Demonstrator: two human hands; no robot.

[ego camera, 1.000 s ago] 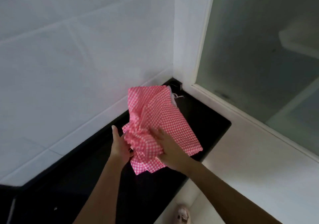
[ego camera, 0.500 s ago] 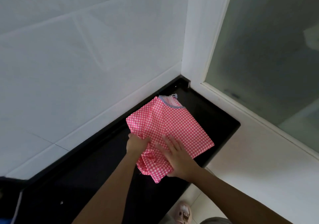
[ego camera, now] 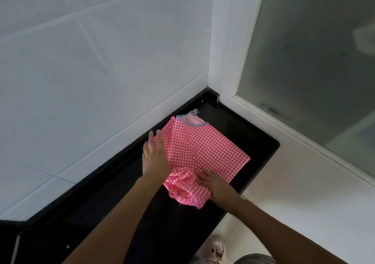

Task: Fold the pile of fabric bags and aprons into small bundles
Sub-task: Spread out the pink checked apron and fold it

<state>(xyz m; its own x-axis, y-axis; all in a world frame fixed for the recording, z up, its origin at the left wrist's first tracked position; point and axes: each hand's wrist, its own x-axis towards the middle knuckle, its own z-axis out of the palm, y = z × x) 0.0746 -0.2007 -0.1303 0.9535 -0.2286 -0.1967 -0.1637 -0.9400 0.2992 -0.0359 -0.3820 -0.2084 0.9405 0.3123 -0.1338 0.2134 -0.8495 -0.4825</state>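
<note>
Single head-worn view, looking steeply down, close over black counter [ego camera: 239, 129]

I record the left hand [ego camera: 156, 158] and right hand [ego camera: 213, 184] bare, likewise both forearms, one pale pink slipper [ego camera: 216, 248] bearing a dark motif, and grey clothing [ego camera: 255, 259] at the lower edge.

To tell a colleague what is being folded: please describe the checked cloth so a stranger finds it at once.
Find the black counter below the white tiled wall. On it, under the left hand and right hand, lies the checked cloth. It alone is pink, with striped trim.
</note>
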